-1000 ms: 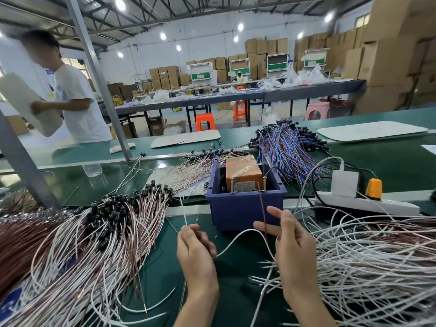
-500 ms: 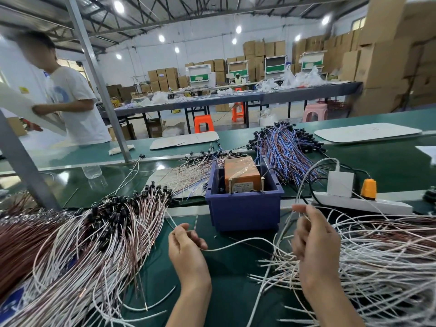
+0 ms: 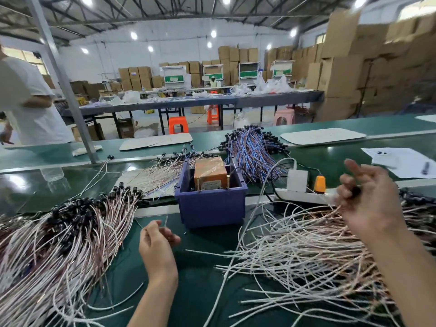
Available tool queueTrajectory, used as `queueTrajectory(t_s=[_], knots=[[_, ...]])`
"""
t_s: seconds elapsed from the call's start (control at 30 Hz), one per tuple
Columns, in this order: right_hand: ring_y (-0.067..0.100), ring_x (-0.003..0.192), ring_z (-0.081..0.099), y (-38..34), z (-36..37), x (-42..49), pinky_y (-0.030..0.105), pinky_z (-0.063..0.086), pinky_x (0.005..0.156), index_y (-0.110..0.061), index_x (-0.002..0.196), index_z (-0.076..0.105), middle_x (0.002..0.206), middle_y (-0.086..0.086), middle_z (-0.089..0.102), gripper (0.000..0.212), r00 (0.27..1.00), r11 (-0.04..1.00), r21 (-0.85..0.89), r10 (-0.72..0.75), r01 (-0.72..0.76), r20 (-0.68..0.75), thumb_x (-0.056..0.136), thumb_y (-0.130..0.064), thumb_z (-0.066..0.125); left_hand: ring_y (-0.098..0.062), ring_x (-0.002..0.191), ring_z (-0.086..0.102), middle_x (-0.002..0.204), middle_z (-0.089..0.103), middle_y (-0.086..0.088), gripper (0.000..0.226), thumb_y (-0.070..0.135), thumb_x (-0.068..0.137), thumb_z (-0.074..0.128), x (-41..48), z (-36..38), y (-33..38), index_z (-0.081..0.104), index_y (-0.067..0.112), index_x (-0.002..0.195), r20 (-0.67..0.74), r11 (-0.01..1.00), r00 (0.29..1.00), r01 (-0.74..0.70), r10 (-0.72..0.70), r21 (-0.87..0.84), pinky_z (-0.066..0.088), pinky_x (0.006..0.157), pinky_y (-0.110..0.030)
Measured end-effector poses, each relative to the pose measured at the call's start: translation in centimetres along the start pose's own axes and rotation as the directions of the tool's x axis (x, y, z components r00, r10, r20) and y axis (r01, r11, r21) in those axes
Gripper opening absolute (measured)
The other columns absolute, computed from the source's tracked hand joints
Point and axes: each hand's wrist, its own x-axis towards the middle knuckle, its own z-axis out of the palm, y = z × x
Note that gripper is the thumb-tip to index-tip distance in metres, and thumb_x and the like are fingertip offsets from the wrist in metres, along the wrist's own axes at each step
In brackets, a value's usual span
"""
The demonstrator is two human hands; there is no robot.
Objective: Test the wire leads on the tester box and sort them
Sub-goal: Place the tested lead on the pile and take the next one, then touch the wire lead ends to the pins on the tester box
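The orange tester box point(image 3: 210, 172) sits in a blue bin point(image 3: 210, 205) at the middle of the green bench, with two brass pins at its front edge. My left hand point(image 3: 157, 241) hovers just left of the bin, fingers curled, pinching thin bare wire ends that stick up by its fingertips. My right hand point(image 3: 368, 199) is raised and blurred above the loose pile of white and pink leads point(image 3: 306, 256), pinching a black-capped lead end point(image 3: 355, 191). A big heap of black-capped leads point(image 3: 70, 232) lies at the left.
A blue-and-red lead bundle point(image 3: 252, 152) and a smaller heap of leads point(image 3: 160, 175) lie behind the bin. A white power strip point(image 3: 304, 196) with an orange plug point(image 3: 319, 184) is right of it. Papers point(image 3: 405, 161) lie far right. A metal post point(image 3: 63, 86) and a person in white point(image 3: 23, 102) stand at the left.
My right hand has swung away from the tester box to the right and up over the loose pile. My left hand has stayed near the bin's left corner.
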Motion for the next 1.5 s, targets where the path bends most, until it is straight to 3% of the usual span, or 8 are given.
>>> queueTrajectory(t_s=[0.43, 0.67, 0.93, 1.07, 1.2, 1.3, 1.43, 1.5], knots=[[0.004, 0.056, 0.04, -8.5, -6.6, 6.9, 0.019, 0.028, 0.051, -0.023, 0.092, 0.066, 0.076, -0.008, 0.05, 0.023, 0.903, 0.921, -0.353, -0.283, 0.162, -0.324, 0.097, -0.025, 0.043, -0.001, 0.044, 0.049, 0.069, 0.049, 0.0, 0.025, 0.021, 0.104, 0.038, -0.3, -0.1, -0.5, 0.057, 0.018, 0.088, 0.059, 0.997, 0.998, -0.041, 0.037, 0.068, 0.045, 0.059, -0.031], [0.037, 0.113, 0.056, -7.2, -4.0, 5.9, 0.044, 0.041, 0.098, -0.015, 0.116, 0.066, 0.11, 0.015, 0.066, 0.034, 0.789, 0.329, -0.943, -0.594, 0.056, -0.16, 0.098, -0.032, 0.043, -0.001, 0.045, 0.049, 0.069, 0.049, -0.001, 0.026, 0.022, 0.105, 0.038, -0.2, 0.0, -0.8, 0.057, 0.018, 0.087, 0.096, 0.993, 0.995, -0.049, 0.039, 0.103, 0.045, 0.059, -0.031], [0.001, 0.052, 0.048, 6.1, 6.6, -3.4, 0.017, 0.04, 0.05, -0.026, 0.108, 0.06, 0.087, -0.002, 0.063, 0.016, 0.892, 0.546, -0.705, -0.29, 0.452, 0.347, 0.102, -0.017, 0.048, -0.002, 0.044, 0.048, 0.064, 0.05, 0.0, 0.029, 0.019, 0.106, 0.036, -1.0, 0.3, -0.4, 0.057, 0.014, 0.086, 0.137, 0.973, 0.99, -0.054, 0.024, 0.225, 0.045, 0.053, -0.027], [0.013, 0.077, 0.059, 13.1, 10.0, -6.6, 0.026, 0.047, 0.071, -0.034, 0.104, 0.062, 0.087, -0.001, 0.067, 0.021, 0.88, 0.604, -0.69, -0.042, 0.399, 0.473, 0.102, -0.017, 0.051, -0.007, 0.042, 0.05, 0.055, 0.054, 0.002, 0.03, 0.014, 0.104, 0.04, -0.6, 0.1, 0.5, 0.059, 0.011, 0.081, 0.279, 0.935, 0.958, -0.031, -0.074, 0.352, 0.048, 0.045, -0.023], [0.016, 0.073, 0.061, 17.4, 10.8, -7.9, 0.021, 0.047, 0.065, -0.032, 0.095, 0.065, 0.083, -0.002, 0.068, 0.027, 0.894, 0.713, -0.68, 0.176, 0.172, 0.411, 0.102, -0.012, 0.048, -0.009, 0.045, 0.054, 0.059, 0.059, -0.001, 0.032, 0.011, 0.104, 0.04, 3.0, -0.7, 4.0, 0.062, 0.008, 0.082, 0.393, 0.894, 0.908, -0.053, -0.142, 0.446, 0.047, 0.043, -0.021], [0.014, 0.073, 0.06, 19.6, 10.4, -8.8, 0.022, 0.045, 0.063, -0.033, 0.095, 0.066, 0.084, -0.006, 0.069, 0.026, 0.888, 0.693, -0.714, 0.259, 0.104, 0.381, 0.102, -0.016, 0.047, -0.014, 0.054, 0.059, 0.071, 0.063, -0.005, 0.031, 0.016, 0.107, 0.038, 6.4, -2.5, 6.4, 0.062, 0.008, 0.088, 0.414, 0.784, 0.906, -0.192, -0.091, 0.591, 0.047, 0.048, -0.021], [0.011, 0.064, 0.056, 20.5, 9.8, -9.4, 0.029, 0.043, 0.059, -0.04, 0.095, 0.065, 0.081, -0.003, 0.07, 0.026, 0.871, 0.646, -0.737, 0.231, 0.196, 0.434, 0.101, -0.021, 0.048, -0.016, 0.071, 0.057, 0.084, 0.063, -0.002, 0.031, 0.033, 0.108, 0.033, 9.9, -6.0, 7.1, 0.054, 0.019, 0.088, 0.483, 0.265, 0.875, -0.474, 0.034, 0.84, 0.047, 0.066, -0.035], [0.009, 0.064, 0.058, 20.4, 9.6, -9.2, 0.024, 0.044, 0.058, -0.04, 0.095, 0.066, 0.084, -0.005, 0.07, 0.027, 0.871, 0.676, -0.712, 0.22, 0.187, 0.438, 0.102, -0.02, 0.048, -0.018, 0.071, 0.058, 0.085, 0.063, -0.003, 0.03, 0.032, 0.107, 0.034, 11.2, -7.1, 7.0, 0.052, 0.018, 0.089, 0.498, 0.148, 0.866, -0.498, 0.043, 0.854, 0.054, 0.074, -0.042]])
